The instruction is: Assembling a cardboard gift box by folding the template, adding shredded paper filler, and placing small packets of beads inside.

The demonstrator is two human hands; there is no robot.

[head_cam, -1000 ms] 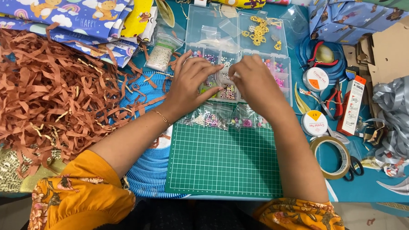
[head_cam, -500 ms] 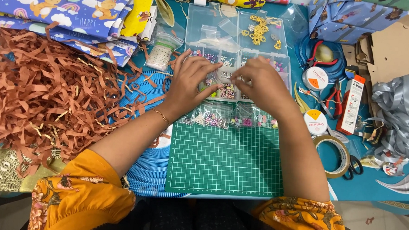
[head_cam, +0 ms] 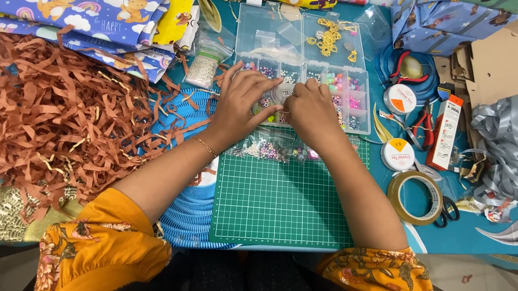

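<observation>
A clear plastic compartment box (head_cam: 303,45) with coloured beads and gold chain pieces lies at the far middle of the table. My left hand (head_cam: 240,101) rests over its near-left compartments, fingers spread and pointing right. My right hand (head_cam: 311,107) is beside it, fingertips pinched over the bead compartments and meeting the left fingertips; whatever is between them is too small to make out. Small clear bags of beads (head_cam: 270,149) lie under my wrists on the far edge of the green cutting mat (head_cam: 286,199).
Brown shredded paper (head_cam: 56,113) is heaped at the left, patterned wrapping paper (head_cam: 78,9) behind it. At the right lie a tape roll (head_cam: 415,197), two round white spools (head_cam: 398,155), red pliers (head_cam: 426,121), a small red-and-white box (head_cam: 446,131), grey ribbon (head_cam: 506,147) and cardboard (head_cam: 507,63).
Both hands have drawn closer together over the bead compartments, and their fingertips now meet at the middle of the box.
</observation>
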